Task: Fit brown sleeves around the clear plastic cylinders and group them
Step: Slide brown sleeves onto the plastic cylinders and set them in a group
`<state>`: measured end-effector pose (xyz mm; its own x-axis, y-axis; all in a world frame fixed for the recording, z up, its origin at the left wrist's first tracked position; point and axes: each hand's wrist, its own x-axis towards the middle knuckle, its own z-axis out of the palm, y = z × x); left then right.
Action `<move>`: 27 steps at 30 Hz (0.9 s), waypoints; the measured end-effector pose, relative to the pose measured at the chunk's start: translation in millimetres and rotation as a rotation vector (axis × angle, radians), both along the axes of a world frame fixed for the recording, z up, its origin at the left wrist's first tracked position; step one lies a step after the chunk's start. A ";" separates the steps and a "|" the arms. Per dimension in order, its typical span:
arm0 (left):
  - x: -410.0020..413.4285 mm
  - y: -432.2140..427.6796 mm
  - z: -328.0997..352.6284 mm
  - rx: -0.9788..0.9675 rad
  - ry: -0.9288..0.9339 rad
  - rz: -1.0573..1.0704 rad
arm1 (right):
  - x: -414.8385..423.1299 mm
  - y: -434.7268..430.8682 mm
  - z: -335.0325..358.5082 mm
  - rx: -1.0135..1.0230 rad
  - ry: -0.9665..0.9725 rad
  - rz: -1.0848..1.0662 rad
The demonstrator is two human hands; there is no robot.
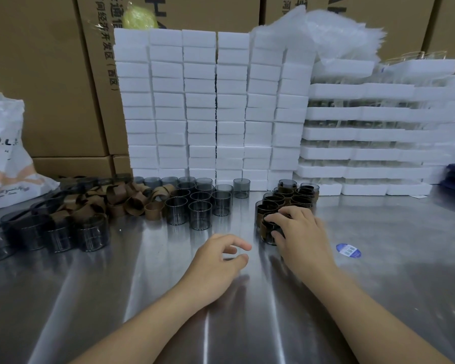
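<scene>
Broadly, the steel table [116,298] is arranged as a line running left to right. Cartons [50,74] at 11 o'clock, a wall of white foam blocks [200,101] at 12 o'clock and foam trays [365,153] at 2 o'clock are stacked at the back, presumably to leave the near strip free for work. A white bag [5,158] is slumped at 9 o'clock.

Brown sleeves [132,200] are heaped at 10 o'clock, touching the bare cylinders [200,206] at 11 o'clock. Stock and wrapper are likely set side by side so both are within one reach. The sleeved group [292,195] is gathered at 1 o'clock, parted from the bare ones by open steel, so done and undone are not mixed.

The right hand [302,237] is curled round a sleeved cylinder [269,231] at the group's near edge. It is judged to be in the course of being placed with the finished lot. The left hand [218,258], near 6 o'clock, is held with fingers loosely bent and nothing gripped, seemingly freed for the next piece.

A blue sticker [348,250] is seen at 3 o'clock.
</scene>
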<state>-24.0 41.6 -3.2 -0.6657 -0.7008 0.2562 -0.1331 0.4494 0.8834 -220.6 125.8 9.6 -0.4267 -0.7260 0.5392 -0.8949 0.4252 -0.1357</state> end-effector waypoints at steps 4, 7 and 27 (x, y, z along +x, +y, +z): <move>0.0 1.0 1.3 0.008 -0.002 -0.006 | -8.3 3.3 -2.1 -0.048 -0.045 -0.102; 1.0 1.9 1.2 0.003 -0.012 -0.006 | -13.3 5.1 -3.4 -0.052 -0.071 -0.107; -2.0 -2.5 -1.2 -0.001 -0.068 0.068 | 52.8 -16.2 5.8 -0.015 -0.046 0.327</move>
